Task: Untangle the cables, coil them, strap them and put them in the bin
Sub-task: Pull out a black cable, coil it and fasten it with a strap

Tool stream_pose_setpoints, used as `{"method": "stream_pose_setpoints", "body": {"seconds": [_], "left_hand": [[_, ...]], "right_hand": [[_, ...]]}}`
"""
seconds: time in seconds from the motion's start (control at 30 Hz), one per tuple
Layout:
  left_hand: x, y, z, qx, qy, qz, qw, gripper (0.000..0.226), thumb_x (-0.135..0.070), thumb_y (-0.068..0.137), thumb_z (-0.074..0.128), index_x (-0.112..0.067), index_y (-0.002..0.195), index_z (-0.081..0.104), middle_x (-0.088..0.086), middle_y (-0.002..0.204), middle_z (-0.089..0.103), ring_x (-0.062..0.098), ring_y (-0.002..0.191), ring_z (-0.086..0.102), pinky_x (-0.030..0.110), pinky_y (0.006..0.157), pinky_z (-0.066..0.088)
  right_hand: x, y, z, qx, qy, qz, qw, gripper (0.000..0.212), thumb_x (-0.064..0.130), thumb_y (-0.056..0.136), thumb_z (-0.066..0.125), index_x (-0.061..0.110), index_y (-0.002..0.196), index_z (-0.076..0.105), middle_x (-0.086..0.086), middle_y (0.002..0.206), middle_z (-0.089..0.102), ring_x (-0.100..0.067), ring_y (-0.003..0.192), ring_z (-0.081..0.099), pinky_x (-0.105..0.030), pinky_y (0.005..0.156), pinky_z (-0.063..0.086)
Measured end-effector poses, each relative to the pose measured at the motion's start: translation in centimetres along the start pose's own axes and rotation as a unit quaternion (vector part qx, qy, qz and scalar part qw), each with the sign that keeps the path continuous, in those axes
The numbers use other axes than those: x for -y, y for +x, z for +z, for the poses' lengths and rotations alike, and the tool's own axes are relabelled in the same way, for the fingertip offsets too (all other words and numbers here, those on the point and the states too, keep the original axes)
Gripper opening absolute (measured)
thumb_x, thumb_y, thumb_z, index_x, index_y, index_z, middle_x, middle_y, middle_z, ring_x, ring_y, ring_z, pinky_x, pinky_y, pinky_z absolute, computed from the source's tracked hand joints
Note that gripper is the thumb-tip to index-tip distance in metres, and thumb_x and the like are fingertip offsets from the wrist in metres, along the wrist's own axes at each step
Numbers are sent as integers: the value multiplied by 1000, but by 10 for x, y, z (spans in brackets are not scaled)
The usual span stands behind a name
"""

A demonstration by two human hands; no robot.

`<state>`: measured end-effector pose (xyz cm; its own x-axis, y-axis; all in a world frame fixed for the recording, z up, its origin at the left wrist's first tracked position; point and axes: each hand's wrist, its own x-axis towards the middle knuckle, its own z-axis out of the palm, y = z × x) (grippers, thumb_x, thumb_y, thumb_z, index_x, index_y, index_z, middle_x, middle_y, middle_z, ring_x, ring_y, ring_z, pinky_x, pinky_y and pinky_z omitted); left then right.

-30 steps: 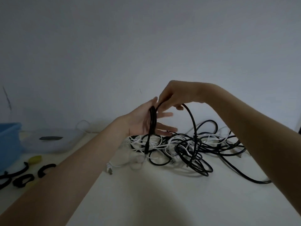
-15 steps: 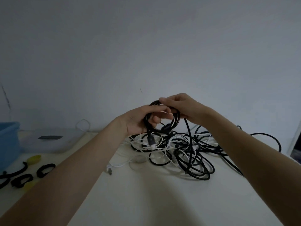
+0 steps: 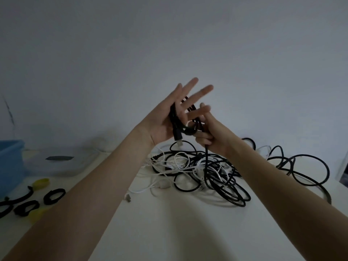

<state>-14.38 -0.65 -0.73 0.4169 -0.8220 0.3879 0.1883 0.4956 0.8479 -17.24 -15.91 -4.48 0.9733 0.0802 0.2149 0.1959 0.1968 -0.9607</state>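
A pale wall rises behind a white table point(image 3: 169, 232). Above it, the left hand point(image 3: 165, 121) spreads straight fingers, loops of a black cable point(image 3: 176, 127) draped across its palm. The right hand point(image 3: 211, 134) curls round that cable, which trails down into the tangled pile point(image 3: 216, 172).

Left hand point(image 3: 165, 119), fingers spread toward one o'clock, carries black cable point(image 3: 177, 127) loops; right hand point(image 3: 211, 136) grips the strand at three o'clock.
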Motion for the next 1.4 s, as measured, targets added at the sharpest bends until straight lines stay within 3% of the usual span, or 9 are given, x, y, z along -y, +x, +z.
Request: {"method": "stream_pose_setpoints", "body": {"seconds": [0.2,0.33,0.5,0.73,0.87,0.93,1.0,1.17,1.4], "left_hand": [[-17,17,-11,-242,-34,97,965,43,-33,96,49,-31,138,41,-5,144,42,40,115,56,45,97,45],[4,16,-14,-254,121,39,959,52,-32,100,41,-43,146,20,-11,158,5,39,134,36,43,107,39],[16,13,-22,-204,249,-87,943,56,-44,98,36,-52,144,6,-14,158,-2,32,137,35,46,110,33],[22,-3,-34,-113,340,-212,909,62,-48,96,37,-51,145,-2,1,157,20,29,96,67,36,91,52],[32,1,-34,-111,264,-177,942,56,-28,100,44,-13,148,21,16,116,62,23,68,68,45,87,55],[31,-4,-27,-114,248,-166,948,27,-28,101,39,-12,120,51,14,107,58,20,65,63,25,55,57],[27,-6,-22,-126,210,-189,951,44,-50,98,29,-16,100,59,15,101,65,9,49,54,12,35,39],[18,-7,-21,-23,205,-243,948,82,-69,78,30,-7,128,50,-3,60,56,0,25,25,6,29,19],[-1,-22,-31,58,184,-297,935,36,-22,91,40,-17,100,74,-9,37,43,0,21,27,9,28,12]], "right_hand": [[-18,-5,-8,-57,-302,48,950,22,15,99,41,8,93,61,-3,64,52,-6,37,29,-15,34,22],[-15,-2,18,38,-688,44,723,26,16,97,38,3,97,61,-7,80,61,-24,72,57,-29,64,47],[16,-7,33,91,-784,25,613,15,22,90,57,13,95,68,3,75,54,-18,73,54,-27,67,40],[39,-10,25,95,-755,-13,649,16,32,77,74,20,68,68,13,50,51,-3,49,44,-17,50,32],[45,-8,43,120,-715,-45,687,9,25,80,71,16,76,72,4,67,60,-6,59,46,-19,57,34],[50,-6,45,118,-702,-58,700,10,24,79,71,19,71,70,1,65,61,-8,56,46,-21,55,34],[56,-5,38,90,-675,-67,730,17,28,78,72,20,64,67,9,50,54,-6,44,43,-18,49,33],[58,-6,17,43,-612,-23,789,37,39,76,72,12,58,54,3,46,47,-9,42,40,-16,48,34],[72,-8,-19,-34,-551,-9,834,46,41,77,69,10,52,46,4,49,39,-13,50,37,-23,56,35]]}}
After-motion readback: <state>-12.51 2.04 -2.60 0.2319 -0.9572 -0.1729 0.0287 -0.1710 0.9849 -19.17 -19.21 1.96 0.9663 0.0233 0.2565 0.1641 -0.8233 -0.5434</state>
